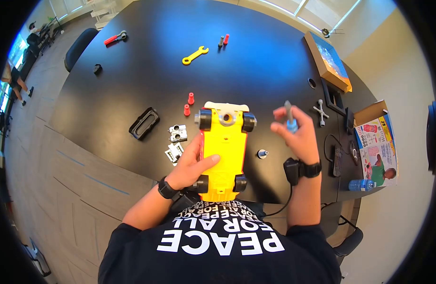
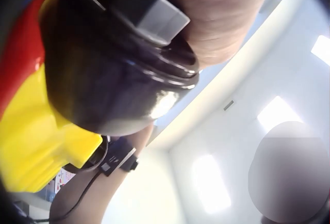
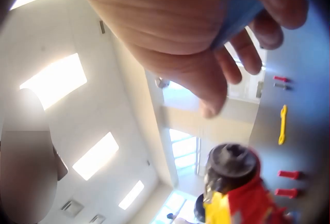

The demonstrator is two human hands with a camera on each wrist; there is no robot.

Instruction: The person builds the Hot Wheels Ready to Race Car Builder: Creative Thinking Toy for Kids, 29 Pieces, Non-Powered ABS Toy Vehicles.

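The person's left hand [image 1: 187,165] holds an upside-down toy car with yellow plastic underside, red sides and black wheels [image 1: 222,161]. The thumb lies flat across the yellow underside and the other fingers go around the left side, so this grip is closed upon the car. The car is in front of the person's chest, at the near edge of the black tabletop [image 1: 151,61], with its white end turned away from the body. From the left wrist one sees a grey hexagonal nut [image 2: 154,17] on the outer face of one wheel.

The right hand [image 1: 298,135] is raised to the right of the car, apart from it. Its grip is loose and half open, with bent fingers around a blue-handled screwdriver with grey tip [image 1: 292,125], which points away from the person.

Between the two hands, a small blue and grey piece [image 1: 262,154] is on the tabletop. To the left of the car are two red plastic pegs [image 1: 186,110], two silver-and-white moulded parts [image 1: 178,133] and a black oblong frame [image 1: 144,123]. Farther away lies a yellow open-ended wrench [image 1: 195,55].
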